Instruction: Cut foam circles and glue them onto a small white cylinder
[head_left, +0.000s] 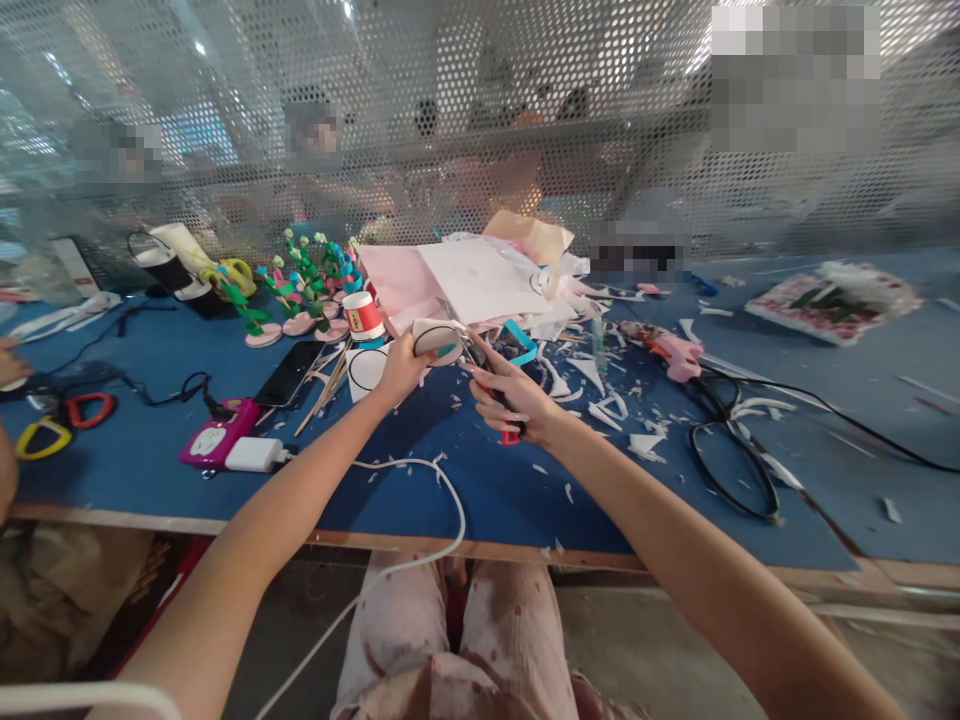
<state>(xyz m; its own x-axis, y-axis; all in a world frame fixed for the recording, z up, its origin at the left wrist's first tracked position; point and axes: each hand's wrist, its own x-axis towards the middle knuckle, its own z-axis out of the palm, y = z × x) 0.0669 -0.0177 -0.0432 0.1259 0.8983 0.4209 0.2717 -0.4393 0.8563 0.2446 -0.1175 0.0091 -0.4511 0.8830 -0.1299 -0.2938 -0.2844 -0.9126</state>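
My left hand (405, 366) is closed on a small piece of white paper (436, 343) with a black circle drawn on it. In my right hand (514, 395) is a pair of scissors (474, 350), with a red handle showing below the fingers. The blades reach to the right edge of the piece; whether they are parted is hard to see. Under my left wrist lies another white piece (366, 372) with a drawn circle. White sheets (480, 280) and pink paper (386, 275) are stacked just beyond my hands.
Paper scraps (600, 400) litter the blue table (420, 510) on the right, near a pink glue gun (675, 357) with a black cord. To the left are a phone (289, 375), a purple power strip (221, 435), a paper cup (363, 316) and craft plants (300, 290). Another person's hand (11, 362) shows far left.
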